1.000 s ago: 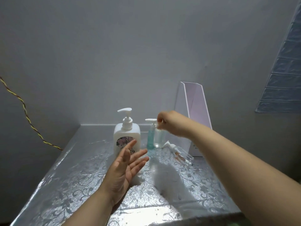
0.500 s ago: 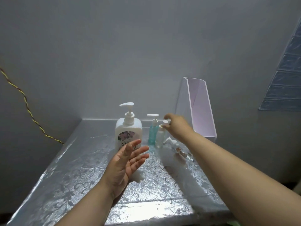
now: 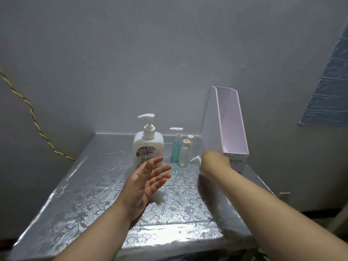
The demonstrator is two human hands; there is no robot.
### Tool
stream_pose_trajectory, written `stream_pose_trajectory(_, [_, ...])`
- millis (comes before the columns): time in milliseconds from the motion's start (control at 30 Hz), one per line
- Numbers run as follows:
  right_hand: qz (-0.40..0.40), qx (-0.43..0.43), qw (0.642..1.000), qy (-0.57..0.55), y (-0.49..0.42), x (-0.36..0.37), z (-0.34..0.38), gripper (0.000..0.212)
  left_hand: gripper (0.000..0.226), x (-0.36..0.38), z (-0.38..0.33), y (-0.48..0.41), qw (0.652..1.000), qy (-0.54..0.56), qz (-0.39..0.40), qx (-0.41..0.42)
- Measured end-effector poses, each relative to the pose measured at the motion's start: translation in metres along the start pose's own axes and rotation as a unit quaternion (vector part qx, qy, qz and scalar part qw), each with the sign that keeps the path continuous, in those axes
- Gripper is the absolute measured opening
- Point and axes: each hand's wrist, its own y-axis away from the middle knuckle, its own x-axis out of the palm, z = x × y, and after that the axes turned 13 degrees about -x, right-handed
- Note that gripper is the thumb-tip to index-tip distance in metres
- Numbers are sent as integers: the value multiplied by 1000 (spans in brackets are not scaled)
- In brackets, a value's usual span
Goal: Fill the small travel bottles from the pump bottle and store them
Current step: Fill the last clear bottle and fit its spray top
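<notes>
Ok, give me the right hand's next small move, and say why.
Probably close the right hand on the small item whose white pump top shows low on the table beside it, and lift it. The hand is down there, blurred, by the white box; the clear bottle already stands upright by the teal bottle, and the left hand hovers open, holding nothing.

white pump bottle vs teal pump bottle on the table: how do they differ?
Size: the white pump bottle is much taller and wider than the teal pump bottle.
Body: the white one is opaque and has a flower label. The teal one is see-through, with no label visible.
Shape: the white one is broad-shouldered and the teal one is slim.
Both stand upright and have white pump tops.
</notes>
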Motion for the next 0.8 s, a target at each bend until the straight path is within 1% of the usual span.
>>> stream_pose_trajectory(133, [45, 16, 995, -89, 5, -16, -1, 32, 103, 1, -1, 1, 1000, 6, -6, -1])
stream_pose_trajectory(200, [24, 5, 988, -150, 10, -29, 0, 14, 102, 1, -1, 1, 1000, 7, -8, 1])
stream_pose_trajectory(233, [8, -4, 979, -202, 15, -35, 4, 12, 102, 2, -1, 2, 1000, 7, -10, 3])
stream_pose_trajectory(267, [-9, -20, 962, -274, 19, -40, 8, 15, 102, 2, 0, 1, 1000, 7, -12, 7])
stream_pose_trajectory(300, [-20, -42, 929, -367, 23, -44, 14, 15, 102, 3, 0, 2, 1000, 6, -14, 11])
stream_pose_trajectory(367, [-31, -100, 844, -527, 29, -48, 26, 14, 105, 5, -1, 2, 999, -1, -24, 23])
stream_pose_trajectory(400, [-27, -128, 813, -568, 33, -50, 32, 18, 106, 6, -1, 3, 999, -12, -27, 30])
stream_pose_trajectory(433, [-22, -149, 794, -588, 36, -50, 39, 20, 105, 7, -1, 4, 998, -32, -28, 34])
stream_pose_trajectory(467, [-19, -163, 785, -598, 40, -50, 46, 22, 103, 9, -2, 6, 997, -63, -27, 39])
stream_pose_trajectory(533, [-19, -168, 766, -620, 47, -48, 59, 24, 92, 12, -3, 9, 989, -132, -34, 58])
stream_pose_trajectory(567, [-26, -165, 755, -634, 49, -45, 64, 24, 83, 12, -3, 10, 982, -163, -52, 75])
stream_pose_trajectory(633, [-54, -149, 736, -658, 49, -38, 70, 23, 68, 11, -6, 11, 962, -227, -99, 112])
stream_pose_trajectory(700, [-85, -130, 722, -675, 49, -35, 75, 21, 55, 8, -9, 13, 939, -288, -130, 133])
stream_pose_trajectory(767, [-124, -109, 710, -685, 47, -30, 79, 24, 48, 6, -9, 16, 919, -336, -153, 140])
stream_pose_trajectory(800, [-143, -102, 707, -685, 48, -27, 82, 28, 46, 6, -9, 18, 915, -342, -160, 143])
